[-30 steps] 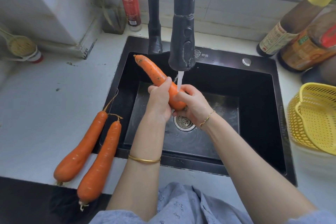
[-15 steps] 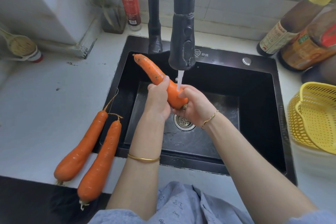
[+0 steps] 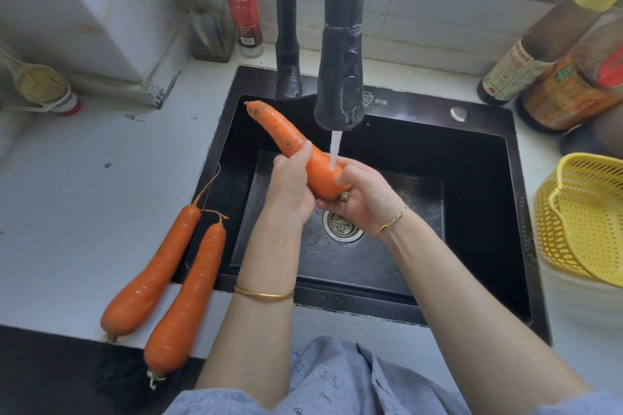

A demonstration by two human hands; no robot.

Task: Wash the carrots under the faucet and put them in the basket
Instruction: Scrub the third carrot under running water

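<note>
Your left hand [image 3: 289, 190] and right hand [image 3: 365, 200] have their fingers curled round the dirt-speckled orange carrot [image 3: 292, 141], under the black faucet's [image 3: 340, 77] stream above the black sink [image 3: 371, 300]. Two more long orange carrots [image 3: 153, 274] wait on the white bench [image 3: 84, 195], likely unwashed. The yellow perforated plastic basket [image 3: 588, 224] shows no carrot yet.

counter [image 3: 67, 212] | 2 carrots [image 3: 151, 280] L of sink [image 3: 404, 101] | basket [image 3: 586, 222] R | bottles [image 3: 515, 71] back

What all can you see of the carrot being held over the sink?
The carrot is thick, orange and glossy, with dark dirt specks on its upper part. It slants over the sink, narrower end up and left, stem end down between the hands. The left hand grips its middle; the right hand holds its lower end. Water from the faucet lands on its lower half.
</note>
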